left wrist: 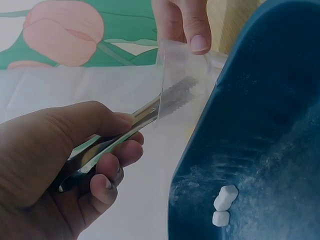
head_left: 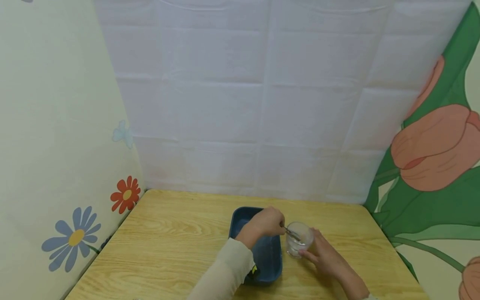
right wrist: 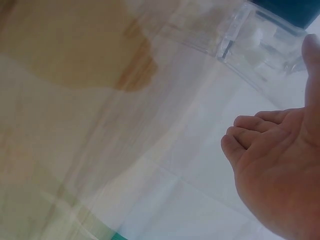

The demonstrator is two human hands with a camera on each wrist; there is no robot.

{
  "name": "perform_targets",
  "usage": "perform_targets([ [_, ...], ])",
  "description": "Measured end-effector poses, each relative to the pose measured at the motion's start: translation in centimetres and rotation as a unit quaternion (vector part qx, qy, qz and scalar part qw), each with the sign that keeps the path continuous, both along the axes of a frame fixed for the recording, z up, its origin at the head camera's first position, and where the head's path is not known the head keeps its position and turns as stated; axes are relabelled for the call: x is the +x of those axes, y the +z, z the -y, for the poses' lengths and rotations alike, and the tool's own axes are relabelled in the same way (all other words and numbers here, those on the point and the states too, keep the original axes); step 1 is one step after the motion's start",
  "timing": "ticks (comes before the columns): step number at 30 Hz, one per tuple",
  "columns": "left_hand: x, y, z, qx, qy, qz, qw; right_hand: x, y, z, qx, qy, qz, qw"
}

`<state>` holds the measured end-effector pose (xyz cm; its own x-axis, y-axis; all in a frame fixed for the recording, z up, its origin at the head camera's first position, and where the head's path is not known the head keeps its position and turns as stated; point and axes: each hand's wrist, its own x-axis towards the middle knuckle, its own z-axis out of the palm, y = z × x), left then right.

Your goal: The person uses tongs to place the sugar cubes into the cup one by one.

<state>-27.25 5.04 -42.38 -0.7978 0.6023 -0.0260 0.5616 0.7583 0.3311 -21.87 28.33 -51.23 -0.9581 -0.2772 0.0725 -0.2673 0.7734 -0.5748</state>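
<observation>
The left hand (head_left: 267, 221) grips silver metal tongs (left wrist: 146, 115) inside a clear, smooth cup (head_left: 304, 234) beside a dark-blue rectangular tray (head_left: 269, 254); the right hand (head_left: 323, 252) holds this probably light, slippery cup, best gripped round its sides.

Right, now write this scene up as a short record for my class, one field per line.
Left hand: holds metal tongs
Tong tips: toothed, inside the clear glass
Right hand: at the glass, fingers loosely extended
Tray: blue, left of the glass in the head view
In tray: three white pieces visible
Surface: wooden-looking table
</observation>
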Motion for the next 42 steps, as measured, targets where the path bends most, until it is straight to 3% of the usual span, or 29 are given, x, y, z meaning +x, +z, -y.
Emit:
perform_targets([
  [8,0.5,-0.2,-0.2,-0.005,0.005,0.000,1.0000,0.3,-0.1,0.1,0.004,-0.004,0.009,0.9999],
  [19,0.9,1.5,0.5,0.020,0.009,0.004,0.9998,0.2,0.1,0.2,0.014,-0.008,0.010,0.9998],
  [31,0.3,2.8,2.6,0.087,0.006,0.029,0.9957,0.4,0.2,0.1,0.017,-0.006,-0.006,0.9998],
  [42,-0.6,3.1,4.5,0.103,0.016,0.010,0.9945,0.4,0.1,0.2,0.015,-0.009,-0.002,0.9998],
])
